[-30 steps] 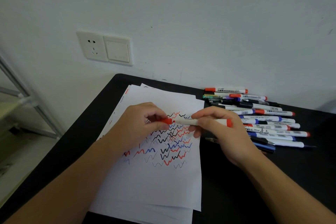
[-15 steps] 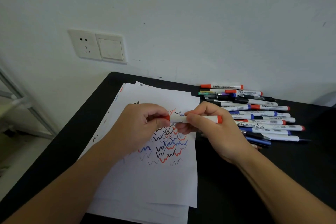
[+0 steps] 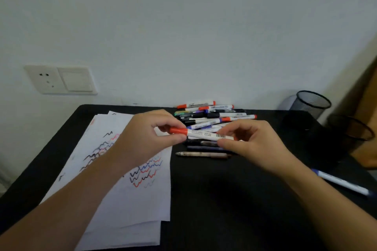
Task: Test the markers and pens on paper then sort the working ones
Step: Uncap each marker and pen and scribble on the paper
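A white marker with a red cap [image 3: 201, 134] is held level above the black table, between the paper and the marker pile. My left hand [image 3: 146, 138] pinches its red cap end. My right hand [image 3: 253, 142] pinches the barrel's other end between thumb and fingers. The cap sits on the marker. A stack of white paper [image 3: 130, 199] with red, blue and black squiggles lies under my left forearm. A pile of several markers and pens [image 3: 214, 116] lies behind the held marker, by the wall.
Two black mesh pen cups [image 3: 312, 104] [image 3: 353, 130] stand at the table's right back corner. A lone blue-and-white marker [image 3: 342, 181] lies near the right edge. A brownish pen [image 3: 202, 155] lies apart in front of the pile. A wall socket [image 3: 61, 79] is at left.
The view has swung right, revealing the pen cups. Both hands have carried the capped red marker right, off the paper, toward the pile.
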